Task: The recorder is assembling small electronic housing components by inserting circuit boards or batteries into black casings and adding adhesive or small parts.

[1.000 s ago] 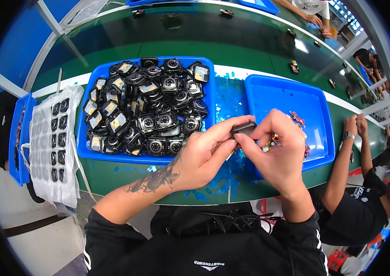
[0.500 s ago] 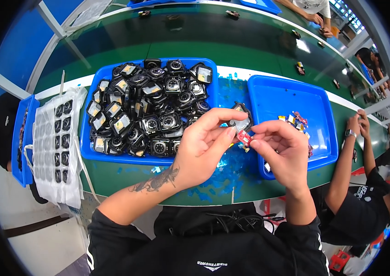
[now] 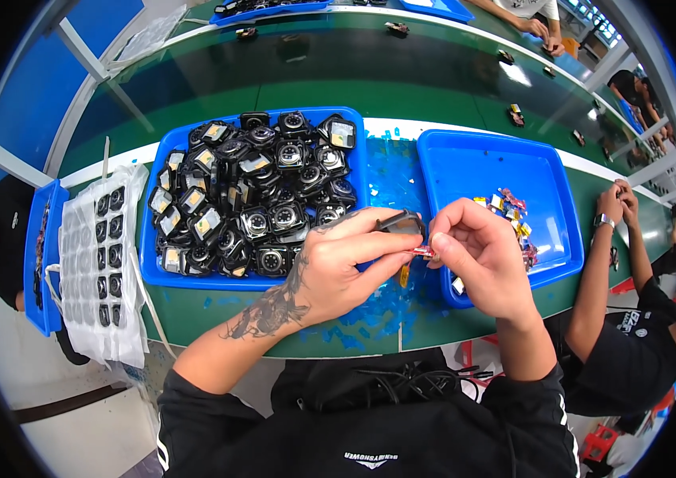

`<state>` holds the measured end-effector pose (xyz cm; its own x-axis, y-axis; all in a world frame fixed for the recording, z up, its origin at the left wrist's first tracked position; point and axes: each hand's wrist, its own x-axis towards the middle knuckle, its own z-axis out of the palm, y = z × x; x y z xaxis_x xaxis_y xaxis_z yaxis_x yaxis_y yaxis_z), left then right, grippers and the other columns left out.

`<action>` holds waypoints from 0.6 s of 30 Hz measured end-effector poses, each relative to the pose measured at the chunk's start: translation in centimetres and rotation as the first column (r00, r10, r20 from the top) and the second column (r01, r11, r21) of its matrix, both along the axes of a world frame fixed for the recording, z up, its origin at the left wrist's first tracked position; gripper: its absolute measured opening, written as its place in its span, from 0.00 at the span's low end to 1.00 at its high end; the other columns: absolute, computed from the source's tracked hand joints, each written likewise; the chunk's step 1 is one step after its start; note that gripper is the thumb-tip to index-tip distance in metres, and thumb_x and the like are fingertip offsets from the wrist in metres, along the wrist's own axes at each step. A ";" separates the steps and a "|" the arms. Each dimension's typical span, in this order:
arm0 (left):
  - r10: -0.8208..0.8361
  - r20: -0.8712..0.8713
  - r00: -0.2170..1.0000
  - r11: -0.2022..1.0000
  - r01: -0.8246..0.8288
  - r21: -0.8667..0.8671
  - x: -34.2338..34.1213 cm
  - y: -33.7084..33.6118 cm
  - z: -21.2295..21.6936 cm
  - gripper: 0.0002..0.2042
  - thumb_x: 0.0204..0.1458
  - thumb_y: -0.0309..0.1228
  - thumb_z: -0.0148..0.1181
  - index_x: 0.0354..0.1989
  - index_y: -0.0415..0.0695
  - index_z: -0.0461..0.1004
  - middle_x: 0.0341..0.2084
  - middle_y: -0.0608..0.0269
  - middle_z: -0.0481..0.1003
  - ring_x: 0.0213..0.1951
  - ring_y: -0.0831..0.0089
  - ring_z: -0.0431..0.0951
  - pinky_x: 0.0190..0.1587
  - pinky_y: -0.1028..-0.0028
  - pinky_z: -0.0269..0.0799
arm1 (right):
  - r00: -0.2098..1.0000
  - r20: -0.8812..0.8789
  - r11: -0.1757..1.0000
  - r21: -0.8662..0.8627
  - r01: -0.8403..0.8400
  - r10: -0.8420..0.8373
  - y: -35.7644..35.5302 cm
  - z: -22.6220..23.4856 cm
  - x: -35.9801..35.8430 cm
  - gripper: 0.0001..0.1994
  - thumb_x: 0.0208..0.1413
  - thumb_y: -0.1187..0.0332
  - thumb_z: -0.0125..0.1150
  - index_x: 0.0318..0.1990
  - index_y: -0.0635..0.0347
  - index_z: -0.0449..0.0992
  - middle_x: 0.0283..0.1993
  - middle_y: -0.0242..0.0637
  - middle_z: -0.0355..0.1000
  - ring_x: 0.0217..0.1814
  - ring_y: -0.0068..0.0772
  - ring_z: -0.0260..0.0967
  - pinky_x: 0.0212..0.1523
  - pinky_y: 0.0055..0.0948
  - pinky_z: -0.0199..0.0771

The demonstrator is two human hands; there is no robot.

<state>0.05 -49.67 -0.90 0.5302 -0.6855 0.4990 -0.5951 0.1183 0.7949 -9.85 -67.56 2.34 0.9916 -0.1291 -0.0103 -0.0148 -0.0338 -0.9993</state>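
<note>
Over the gap between two blue bins, my hands meet fingertip to fingertip. My left hand [image 3: 346,255] is closed on a black square smartwatch case [image 3: 398,224], seen at a slant with its far part above my fingers. At the tips of both hands is a small red circuit board [image 3: 422,252]; my right hand [image 3: 487,267] pinches its right end between thumb and index finger. A yellow-orange strip [image 3: 404,276] shows just below my left thumb; whether it joins the board cannot be made out.
On the left, a blue bin [image 3: 254,280] is heaped with black watch cases. The right blue bin [image 3: 477,171] has small red and yellow parts. Farther left lies a white tray [image 3: 79,263] with several watch modules. Blue film scraps [image 3: 346,334] litter the green table. Co-workers' arms [image 3: 593,295] are at right.
The watch case has tipped to a steeper slant as my left hand turned over it. The red board has turned nearly edge-on and sits slightly lower. My right fingers still pinch it.
</note>
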 end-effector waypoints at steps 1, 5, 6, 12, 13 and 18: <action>-0.001 0.007 1.000 1.000 0.001 0.013 0.0 0.0 0.0 0.10 0.47 0.18 0.64 0.39 0.37 0.80 0.39 0.52 0.78 0.37 0.72 0.81 0.37 0.77 0.78 | 1.000 0.008 0.999 -0.050 0.005 -0.004 -0.3 -0.3 -0.1 0.03 0.60 0.75 0.56 0.37 0.66 0.70 0.35 0.30 0.68 0.37 0.15 0.65 0.33 0.17 0.70; -0.002 -0.295 0.956 0.998 0.018 0.052 -0.6 -0.1 -0.5 0.08 0.50 0.20 0.62 0.39 0.36 0.79 0.38 0.55 0.78 0.34 0.74 0.81 0.34 0.77 0.77 | 1.000 0.015 0.980 -0.197 0.019 -0.016 -0.1 0.0 -0.7 0.04 0.60 0.75 0.55 0.38 0.67 0.70 0.35 0.30 0.68 0.36 0.15 0.64 0.33 0.17 0.70; -0.035 -0.465 0.884 0.998 0.059 0.037 -0.8 -0.3 -0.9 0.08 0.51 0.20 0.61 0.40 0.35 0.79 0.38 0.56 0.78 0.34 0.76 0.80 0.35 0.78 0.77 | 1.000 0.014 0.981 -0.195 0.020 -0.018 -0.2 -0.2 -0.7 0.04 0.60 0.75 0.55 0.38 0.67 0.70 0.35 0.30 0.68 0.36 0.15 0.64 0.33 0.17 0.70; -0.116 -0.738 0.665 0.981 0.192 0.019 -0.4 -0.4 -0.6 0.10 0.54 0.16 0.57 0.44 0.31 0.77 0.41 0.50 0.77 0.43 0.69 0.80 0.47 0.74 0.78 | 0.998 0.038 0.996 -0.072 0.061 -0.058 0.6 -0.8 -0.6 0.09 0.54 0.80 0.61 0.42 0.66 0.70 0.37 0.32 0.70 0.38 0.17 0.69 0.34 0.17 0.71; -0.144 -0.763 0.630 0.980 0.196 -0.023 -0.5 -0.4 -0.7 0.11 0.54 0.16 0.56 0.46 0.31 0.76 0.42 0.49 0.77 0.44 0.68 0.79 0.48 0.74 0.77 | 0.990 0.094 0.984 -0.134 0.119 -0.107 1.0 -1.0 -0.5 0.11 0.52 0.81 0.62 0.42 0.65 0.70 0.37 0.32 0.70 0.38 0.17 0.70 0.34 0.16 0.71; -0.178 -0.714 0.677 0.983 0.150 -0.103 -1.0 -0.6 -0.3 0.16 0.55 0.15 0.54 0.52 0.33 0.72 0.47 0.50 0.75 0.47 0.70 0.78 0.50 0.75 0.76 | 0.968 0.182 0.936 -0.276 0.219 -0.173 1.0 -1.4 -0.1 0.14 0.49 0.81 0.65 0.42 0.64 0.69 0.33 0.31 0.72 0.34 0.15 0.70 0.32 0.15 0.69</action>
<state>-0.92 -50.26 -1.24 0.6160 -0.7869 0.0374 0.1874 0.1925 0.9632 -9.96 -66.54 0.94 0.9328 -0.2951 0.2067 0.1011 -0.3362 -0.9364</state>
